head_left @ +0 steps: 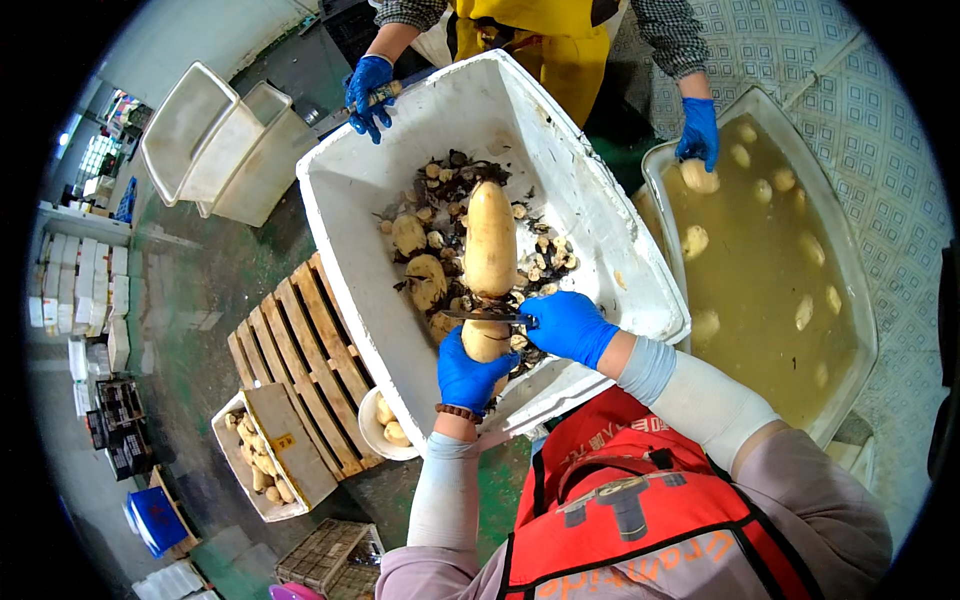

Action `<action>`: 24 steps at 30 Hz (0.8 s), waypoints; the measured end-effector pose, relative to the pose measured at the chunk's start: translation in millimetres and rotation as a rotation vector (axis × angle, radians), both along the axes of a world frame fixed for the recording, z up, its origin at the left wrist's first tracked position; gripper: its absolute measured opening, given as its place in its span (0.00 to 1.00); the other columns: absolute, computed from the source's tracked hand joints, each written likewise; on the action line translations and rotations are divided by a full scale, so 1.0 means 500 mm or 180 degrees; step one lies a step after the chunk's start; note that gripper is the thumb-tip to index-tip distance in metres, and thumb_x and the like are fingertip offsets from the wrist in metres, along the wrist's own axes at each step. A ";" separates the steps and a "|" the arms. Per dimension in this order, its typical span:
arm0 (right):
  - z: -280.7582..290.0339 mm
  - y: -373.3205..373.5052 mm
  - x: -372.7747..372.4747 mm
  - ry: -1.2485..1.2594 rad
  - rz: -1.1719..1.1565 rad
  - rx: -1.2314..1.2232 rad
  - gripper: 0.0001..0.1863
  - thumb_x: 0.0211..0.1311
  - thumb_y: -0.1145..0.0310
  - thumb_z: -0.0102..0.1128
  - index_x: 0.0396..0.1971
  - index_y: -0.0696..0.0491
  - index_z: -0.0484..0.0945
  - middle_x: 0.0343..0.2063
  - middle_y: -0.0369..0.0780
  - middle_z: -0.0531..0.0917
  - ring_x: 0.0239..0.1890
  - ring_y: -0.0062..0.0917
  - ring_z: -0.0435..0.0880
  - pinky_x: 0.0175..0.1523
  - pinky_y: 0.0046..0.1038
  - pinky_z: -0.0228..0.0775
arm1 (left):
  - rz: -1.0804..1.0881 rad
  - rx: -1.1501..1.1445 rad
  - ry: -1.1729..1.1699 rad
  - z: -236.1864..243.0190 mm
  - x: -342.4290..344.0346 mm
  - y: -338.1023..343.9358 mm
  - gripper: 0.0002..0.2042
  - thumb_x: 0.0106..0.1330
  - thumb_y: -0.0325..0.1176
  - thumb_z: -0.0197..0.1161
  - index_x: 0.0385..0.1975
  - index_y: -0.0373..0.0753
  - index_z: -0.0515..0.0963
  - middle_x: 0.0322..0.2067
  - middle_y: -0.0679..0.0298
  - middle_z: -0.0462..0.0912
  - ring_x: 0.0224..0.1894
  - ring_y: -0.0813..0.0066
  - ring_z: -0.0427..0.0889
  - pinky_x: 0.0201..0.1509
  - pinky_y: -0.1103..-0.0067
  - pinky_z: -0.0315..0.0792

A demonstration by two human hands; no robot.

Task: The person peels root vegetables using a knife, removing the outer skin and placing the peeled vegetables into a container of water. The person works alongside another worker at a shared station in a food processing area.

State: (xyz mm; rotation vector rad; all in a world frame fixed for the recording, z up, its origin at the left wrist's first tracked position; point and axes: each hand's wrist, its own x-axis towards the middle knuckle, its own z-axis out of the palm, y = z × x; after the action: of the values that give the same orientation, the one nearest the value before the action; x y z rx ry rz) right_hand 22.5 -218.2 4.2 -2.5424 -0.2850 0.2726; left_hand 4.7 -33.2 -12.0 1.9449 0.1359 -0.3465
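Note:
My left hand (470, 372), in a blue glove, is closed around the near segment of a thick pale lotus root (490, 240). The root's long far segment points away from me over a white foam tub (345, 180). In my gloved right hand (570, 328) is a knife (480, 317), its dark blade lying across the joint between the two segments. Whether the blade has cut through cannot be made out. Beneath the root, cut ends, dark scraps (455, 175) and a few larger root pieces (427, 280) lie in the tub.
Across the tub stands a co-worker in a yellow apron (535, 45); one gloved hand (370, 97) grips a short handle-like object, the other (698, 135) touches a root in a water-filled tub (866, 330). A wooden pallet (300, 350), root-filled box (310, 465) and white bowl (375, 430) sit left.

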 end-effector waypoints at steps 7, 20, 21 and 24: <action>-0.024 -0.001 0.015 0.0345 0.0080 -0.0370 0.08 0.41 0.65 0.54 0.19 0.51 0.79 0.20 0.47 0.79 0.25 0.41 0.80 0.31 0.39 0.72 | 0.0008 -0.0212 -0.0067 -0.010 -0.005 -0.005 0.32 0.34 0.34 0.76 0.43 0.33 0.70 0.38 0.58 0.77 0.38 0.70 0.77 0.41 0.75 0.72; -0.122 0.009 0.025 0.1127 -0.0014 -0.0431 0.11 0.45 0.67 0.52 0.24 0.55 0.80 0.28 0.51 0.80 0.32 0.42 0.81 0.37 0.39 0.73 | -0.0128 -0.0026 0.0286 -0.043 0.000 0.011 0.36 0.32 0.34 0.77 0.46 0.32 0.68 0.39 0.57 0.78 0.38 0.69 0.78 0.42 0.75 0.73; -0.122 0.010 0.024 0.1160 -0.0023 -0.0423 0.11 0.46 0.67 0.52 0.25 0.55 0.80 0.29 0.51 0.80 0.33 0.42 0.81 0.38 0.39 0.73 | -0.0126 -0.0097 0.0335 -0.045 0.000 0.013 0.37 0.32 0.34 0.78 0.46 0.32 0.68 0.39 0.57 0.78 0.38 0.69 0.78 0.42 0.75 0.73; -0.122 0.016 0.029 0.1309 0.0053 -0.0378 0.12 0.46 0.66 0.51 0.26 0.55 0.81 0.30 0.50 0.80 0.34 0.42 0.81 0.39 0.38 0.73 | -0.0134 -0.0262 0.0476 -0.055 0.003 0.020 0.38 0.31 0.34 0.78 0.46 0.32 0.68 0.39 0.57 0.78 0.38 0.69 0.78 0.42 0.74 0.73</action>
State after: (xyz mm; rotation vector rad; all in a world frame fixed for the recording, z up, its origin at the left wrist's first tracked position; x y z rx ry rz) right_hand 37.2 -210.4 -56.9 -2.5239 -0.1329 0.8256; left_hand 6.0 -23.1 -39.7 1.8421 0.1755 -0.5179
